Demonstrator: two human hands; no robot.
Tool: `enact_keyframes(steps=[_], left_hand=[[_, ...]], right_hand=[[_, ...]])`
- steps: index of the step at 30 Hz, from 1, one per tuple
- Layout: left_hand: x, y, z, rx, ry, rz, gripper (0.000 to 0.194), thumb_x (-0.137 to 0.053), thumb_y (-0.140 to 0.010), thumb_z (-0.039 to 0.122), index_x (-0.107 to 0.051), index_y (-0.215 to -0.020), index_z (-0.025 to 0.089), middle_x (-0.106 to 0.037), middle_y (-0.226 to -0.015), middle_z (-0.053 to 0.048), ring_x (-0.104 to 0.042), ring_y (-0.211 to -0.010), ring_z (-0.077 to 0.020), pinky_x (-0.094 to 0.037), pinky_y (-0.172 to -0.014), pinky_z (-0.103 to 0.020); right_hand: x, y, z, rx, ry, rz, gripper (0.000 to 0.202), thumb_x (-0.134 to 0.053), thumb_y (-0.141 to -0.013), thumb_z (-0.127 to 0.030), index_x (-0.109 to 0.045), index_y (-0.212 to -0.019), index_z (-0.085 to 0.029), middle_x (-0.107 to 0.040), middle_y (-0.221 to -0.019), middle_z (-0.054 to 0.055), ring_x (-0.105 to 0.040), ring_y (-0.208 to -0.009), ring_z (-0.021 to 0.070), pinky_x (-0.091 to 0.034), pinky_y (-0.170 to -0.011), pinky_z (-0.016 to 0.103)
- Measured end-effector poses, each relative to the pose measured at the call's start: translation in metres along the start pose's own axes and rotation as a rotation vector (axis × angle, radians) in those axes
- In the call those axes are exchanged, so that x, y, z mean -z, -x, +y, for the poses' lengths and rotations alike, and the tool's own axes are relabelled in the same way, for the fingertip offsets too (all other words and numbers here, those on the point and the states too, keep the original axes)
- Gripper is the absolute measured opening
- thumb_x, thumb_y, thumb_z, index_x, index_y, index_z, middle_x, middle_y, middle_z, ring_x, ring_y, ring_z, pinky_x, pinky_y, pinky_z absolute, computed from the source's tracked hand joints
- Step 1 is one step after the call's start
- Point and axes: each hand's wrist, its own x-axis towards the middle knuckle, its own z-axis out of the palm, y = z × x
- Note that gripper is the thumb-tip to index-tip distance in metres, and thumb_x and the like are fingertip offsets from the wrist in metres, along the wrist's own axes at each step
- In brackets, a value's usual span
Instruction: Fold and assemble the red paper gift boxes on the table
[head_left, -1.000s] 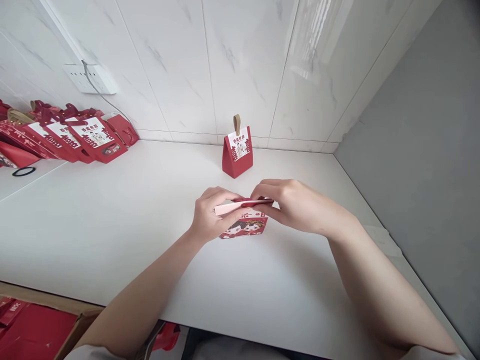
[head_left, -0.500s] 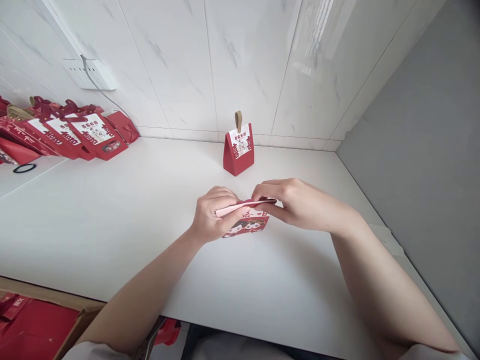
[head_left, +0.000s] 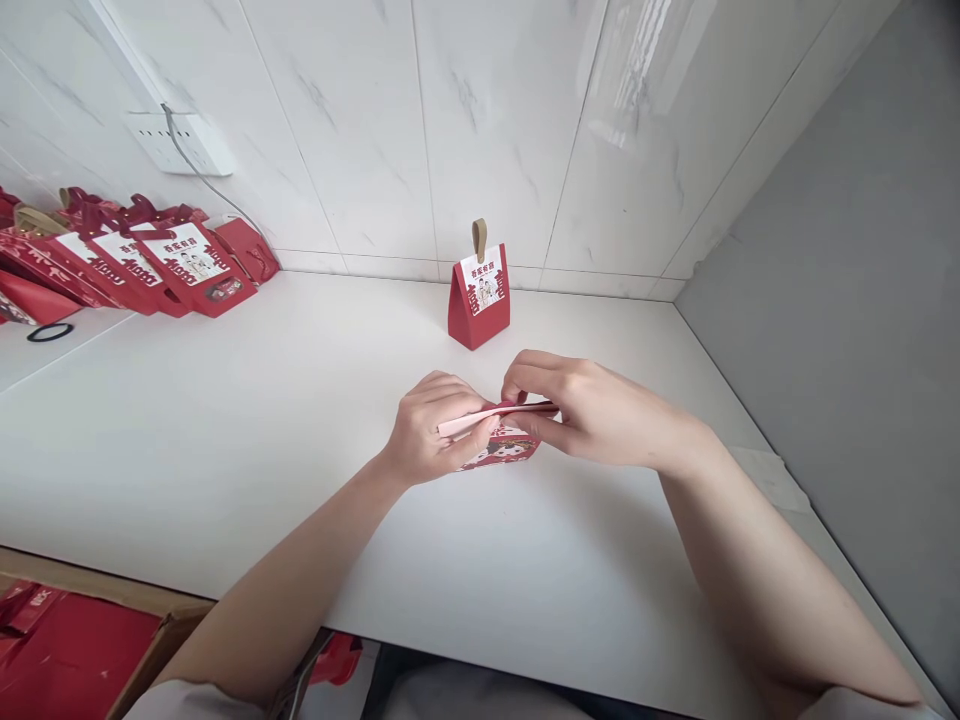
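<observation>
Between my hands is a red gift box with printed cartoon figures, its pale top edge turned up towards me. My left hand pinches the box's left side near the top, thumb in front and fingers behind. My right hand grips the top edge at the right, with curled fingers behind and the thumb in front. Part of the box's front is hidden by my left hand. Behind my hands stands a finished-looking red gift box with a white printed label and a tan ribbon loop on top.
Several flat red boxes with ribbons lean in a row at the left by the wall, below a socket with a grey cable. A black ring lies near them. A cardboard carton with red packaging is at the lower left.
Both hands keep their hold on the box. The box has tilted slightly, so a little less of its printed front shows. The view has shifted slightly.
</observation>
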Motion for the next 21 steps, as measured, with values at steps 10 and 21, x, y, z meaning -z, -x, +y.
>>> enact_keyframes(steps=[10, 21], left_hand=[[-0.0011, 0.0, 0.0017, -0.004, 0.024, -0.04, 0.009, -0.059, -0.085, 0.018, -0.064, -0.077, 0.02, -0.067, -0.066, -0.001, -0.059, -0.061, -0.0144, -0.048, -0.065, -0.031], [-0.0014, 0.0017, 0.0019, 0.039, 0.007, -0.003, 0.01, -0.059, -0.086, 0.019, -0.066, -0.079, 0.02, -0.068, -0.067, -0.001, -0.061, -0.063, -0.0145, -0.05, -0.07, -0.032]], right_hand=[[0.0011, 0.0004, 0.0038, 0.004, -0.089, 0.008, 0.002, -0.056, -0.091, -0.02, -0.056, -0.092, -0.021, -0.062, -0.087, 0.002, -0.054, -0.07, 0.0139, -0.04, -0.06, 0.026], [-0.0023, -0.0028, 0.0008, 0.008, -0.006, 0.074, 0.01, -0.053, -0.091, -0.016, -0.058, -0.082, -0.018, -0.061, -0.082, 0.003, -0.05, -0.064, 0.0133, -0.037, -0.056, 0.027]])
